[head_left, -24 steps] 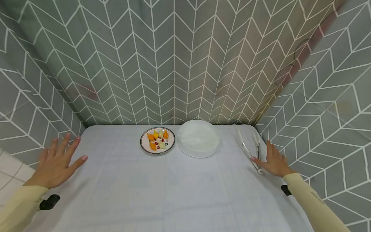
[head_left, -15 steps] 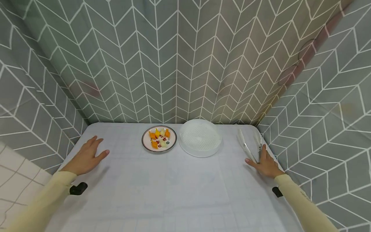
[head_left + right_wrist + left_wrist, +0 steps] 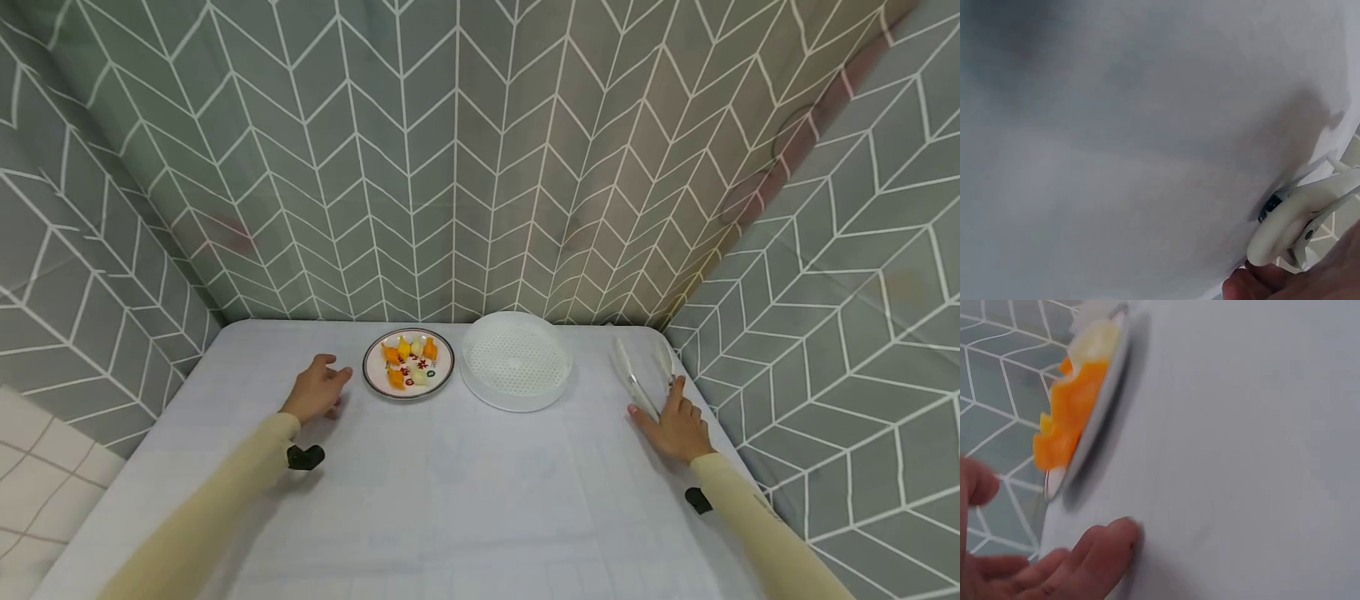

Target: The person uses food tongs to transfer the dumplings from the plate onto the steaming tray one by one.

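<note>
My left hand point(image 3: 318, 390) is just left of a small dark-rimmed plate point(image 3: 381, 385), its fingers loosely bent and holding nothing. On the plate lie several orange pieces point(image 3: 396, 378), a yellow piece point(image 3: 404, 347) and pale pieces point(image 3: 418, 377). At the table's right side my right hand point(image 3: 678, 429) holds white-and-metal tongs point(image 3: 628, 375), thumb by one arm and forefinger by the other. The palm covers their hinge end in the head view. In the right wrist view the tongs' rounded pale end point(image 3: 1282, 228) shows beside the fingertips point(image 3: 1244, 289).
A round white perforated tray point(image 3: 516, 402) stands right of the plate at the table's back edge. A white cloth covers the table point(image 3: 480, 483). Grey patterned curtains point(image 3: 480, 167) hang behind it and along both sides.
My left hand has swept from the far left across to the plate, its spread fingers now bent. My right hand has shifted left onto the tongs, its thumb and fingers closing in around them.
</note>
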`<state>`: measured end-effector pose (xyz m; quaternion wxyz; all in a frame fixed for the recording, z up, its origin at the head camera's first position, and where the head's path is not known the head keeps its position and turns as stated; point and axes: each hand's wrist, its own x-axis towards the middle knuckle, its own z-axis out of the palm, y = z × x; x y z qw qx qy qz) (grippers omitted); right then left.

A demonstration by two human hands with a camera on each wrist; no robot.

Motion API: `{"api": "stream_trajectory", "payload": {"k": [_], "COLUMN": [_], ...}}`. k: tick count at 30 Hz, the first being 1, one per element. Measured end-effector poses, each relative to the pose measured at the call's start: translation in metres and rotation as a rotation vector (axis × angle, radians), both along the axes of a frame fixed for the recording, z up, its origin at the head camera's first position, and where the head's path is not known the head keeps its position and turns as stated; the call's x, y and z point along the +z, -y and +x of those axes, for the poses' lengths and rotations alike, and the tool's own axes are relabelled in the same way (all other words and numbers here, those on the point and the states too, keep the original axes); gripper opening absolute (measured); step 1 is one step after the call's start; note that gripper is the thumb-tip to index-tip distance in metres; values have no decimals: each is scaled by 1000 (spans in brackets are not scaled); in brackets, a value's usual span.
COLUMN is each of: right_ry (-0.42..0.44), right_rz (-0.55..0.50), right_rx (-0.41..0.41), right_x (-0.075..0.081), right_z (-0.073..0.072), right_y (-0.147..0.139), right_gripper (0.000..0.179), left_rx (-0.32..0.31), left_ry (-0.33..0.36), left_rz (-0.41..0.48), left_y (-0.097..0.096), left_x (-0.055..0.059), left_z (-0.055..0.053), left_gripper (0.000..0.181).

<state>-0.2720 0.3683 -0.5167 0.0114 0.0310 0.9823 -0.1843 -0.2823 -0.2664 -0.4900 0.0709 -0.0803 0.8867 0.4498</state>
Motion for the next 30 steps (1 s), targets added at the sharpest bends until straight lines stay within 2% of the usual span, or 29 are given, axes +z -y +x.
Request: {"api": "stream_trajectory", "payload": {"k": [3, 5, 7, 11, 18, 24, 30], "right_ry": [5, 16, 21, 27, 52, 41, 37], "right_rz": [-12, -17, -23, -37, -16, -8, -10], "right_rx": [-38, -54, -64, -67, -55, -61, -70], "right_x": [-1, 0, 2, 7, 7, 6, 7], "right_z": [-2, -2, -2, -2, -6, -8, -7], "right_y": [0, 0, 1, 4, 8, 9, 10], "right_gripper": [124, 125, 124, 122, 120, 119, 113], "left_rx": [137, 197, 239, 282, 304, 335, 351], "left_ry": [60, 85, 106, 120, 95, 37, 50], "left_rz": [169, 247, 306, 379, 313, 295, 283], "left_y": [-17, -26, -35, -46, -54, -63, -64], "left_x": [-4, -8, -9, -10, -10, -10, -9], "left_z": [-10, -16, -20, -23, -27, -24, -26], "left_gripper": [68, 65, 63, 61, 53, 47, 46]}}
